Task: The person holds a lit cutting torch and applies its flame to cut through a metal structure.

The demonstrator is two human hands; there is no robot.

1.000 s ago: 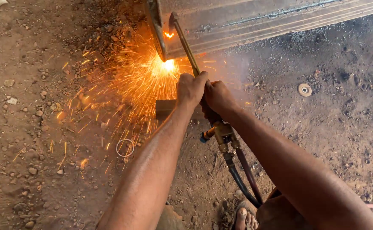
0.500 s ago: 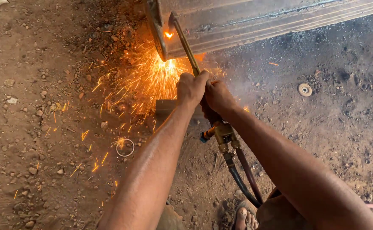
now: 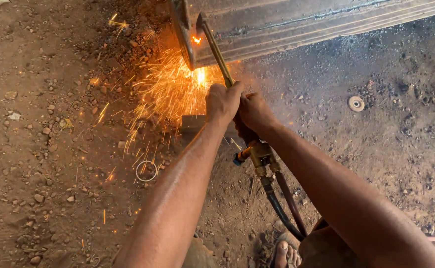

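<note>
Both hands grip a brass cutting torch [image 3: 257, 151]. My left hand [image 3: 222, 101] wraps the torch's thin tube just behind the flame. My right hand [image 3: 254, 115] holds the handle close beside it. The tube runs up to the tip [image 3: 201, 22] at the end of a large rusty steel beam [image 3: 297, 25]. A glowing spot [image 3: 196, 39] shows on the beam's end face, and orange sparks [image 3: 172, 92] spray down and left from the cut. Two hoses [image 3: 282, 203] trail from the torch's valves toward my body.
Dirt ground with pebbles lies all around. A small metal block [image 3: 195, 123] sits under the sparks. A wire ring [image 3: 146, 170] lies on the soil left of my forearm, and a round washer-like disc [image 3: 356, 103] at right. My bare toes [image 3: 282, 253] show at the bottom.
The spark spray has shifted in shape and still falls down-left. The hands and torch have stayed almost in the same place.
</note>
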